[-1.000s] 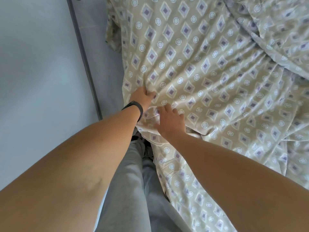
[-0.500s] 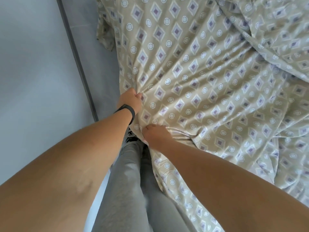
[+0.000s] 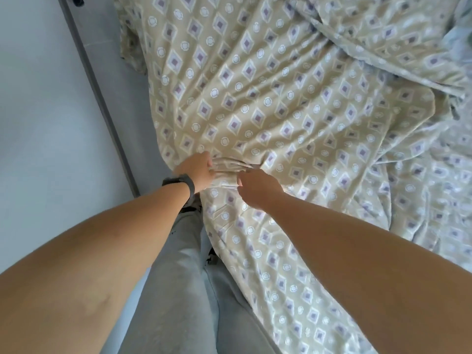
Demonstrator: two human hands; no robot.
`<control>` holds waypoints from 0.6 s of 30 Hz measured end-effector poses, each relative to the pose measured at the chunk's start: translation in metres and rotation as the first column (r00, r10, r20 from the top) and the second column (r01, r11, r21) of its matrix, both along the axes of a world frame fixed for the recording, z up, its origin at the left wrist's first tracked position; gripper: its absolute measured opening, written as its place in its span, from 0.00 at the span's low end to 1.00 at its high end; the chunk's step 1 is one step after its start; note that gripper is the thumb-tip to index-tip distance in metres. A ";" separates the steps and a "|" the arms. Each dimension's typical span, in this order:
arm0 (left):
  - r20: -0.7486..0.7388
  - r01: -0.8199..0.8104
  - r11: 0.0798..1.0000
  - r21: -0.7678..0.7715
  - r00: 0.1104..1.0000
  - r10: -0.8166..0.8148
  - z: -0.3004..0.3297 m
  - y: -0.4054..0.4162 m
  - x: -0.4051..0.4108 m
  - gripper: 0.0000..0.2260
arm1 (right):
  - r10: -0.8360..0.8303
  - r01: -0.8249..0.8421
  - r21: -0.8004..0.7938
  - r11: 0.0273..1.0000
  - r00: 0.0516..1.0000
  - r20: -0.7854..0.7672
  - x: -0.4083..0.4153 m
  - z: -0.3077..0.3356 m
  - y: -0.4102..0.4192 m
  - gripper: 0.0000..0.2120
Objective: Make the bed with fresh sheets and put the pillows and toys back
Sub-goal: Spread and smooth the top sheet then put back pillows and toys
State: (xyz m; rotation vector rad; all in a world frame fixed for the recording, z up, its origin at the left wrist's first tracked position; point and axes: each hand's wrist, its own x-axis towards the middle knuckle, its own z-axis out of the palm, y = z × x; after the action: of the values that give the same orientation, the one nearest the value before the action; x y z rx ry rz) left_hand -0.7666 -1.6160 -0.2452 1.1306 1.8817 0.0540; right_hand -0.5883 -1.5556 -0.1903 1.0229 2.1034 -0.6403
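The sheet [image 3: 281, 103] is lying crumpled over the bed, hanging off the near edge. If both hands are tugging too hard, it could be sliding off crooked. The left hand [image 3: 198, 169] and right hand [image 3: 258, 186] are each pinching one bunched fold, fingers curled tight on it.

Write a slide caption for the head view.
Both hands, left hand and right hand, grip the bunched patterned sheet.
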 end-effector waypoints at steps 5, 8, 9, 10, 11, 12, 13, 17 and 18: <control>-0.001 0.308 0.940 0.150 0.950 -0.311 0.005 -0.050 0.079 0.05 | -0.076 0.078 -0.016 0.997 0.992 0.099 0.083 -0.010 -0.041 0.17; -0.091 0.513 0.844 0.154 0.858 -0.505 -0.005 -0.076 0.113 0.13 | -0.104 0.108 -0.027 0.994 0.988 0.118 0.099 -0.024 -0.060 0.25; -0.134 0.579 0.806 0.122 0.814 -0.565 -0.012 -0.083 0.121 0.18 | -0.104 0.109 -0.036 0.993 0.987 0.127 0.102 -0.030 -0.067 0.27; -0.178 0.609 0.788 0.089 0.788 -0.589 -0.018 -0.089 0.126 0.22 | -0.094 0.099 -0.032 0.995 0.988 0.125 0.104 -0.037 -0.075 0.28; -0.232 0.610 0.789 0.069 0.779 -0.582 -0.022 -0.095 0.132 0.22 | -0.075 0.078 -0.024 0.997 0.991 0.114 0.107 -0.044 -0.086 0.29; -0.274 0.600 0.797 0.073 0.780 -0.563 -0.025 -0.099 0.137 0.19 | -0.065 0.065 -0.005 0.998 0.994 0.089 0.110 -0.052 -0.095 0.29; -0.306 0.592 0.802 0.082 0.781 -0.545 -0.025 -0.098 0.138 0.17 | -0.071 0.070 0.020 0.997 0.995 0.064 0.110 -0.058 -0.100 0.28; -0.362 0.599 0.796 0.087 0.763 -0.535 -0.037 -0.106 0.148 0.09 | 0.050 -0.045 0.177 0.983 0.998 -0.025 0.121 -0.083 -0.108 0.14; -0.364 0.594 0.800 0.083 0.766 -0.530 -0.039 -0.108 0.148 0.08 | 0.125 -0.117 0.222 0.968 0.992 -0.023 0.120 -0.084 -0.104 0.10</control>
State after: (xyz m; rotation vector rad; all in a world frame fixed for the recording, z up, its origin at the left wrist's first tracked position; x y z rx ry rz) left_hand -0.6184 -1.7244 -0.2843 1.9082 1.7513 -0.3175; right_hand -0.4685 -1.6600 -0.2746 0.9972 2.2881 -0.3740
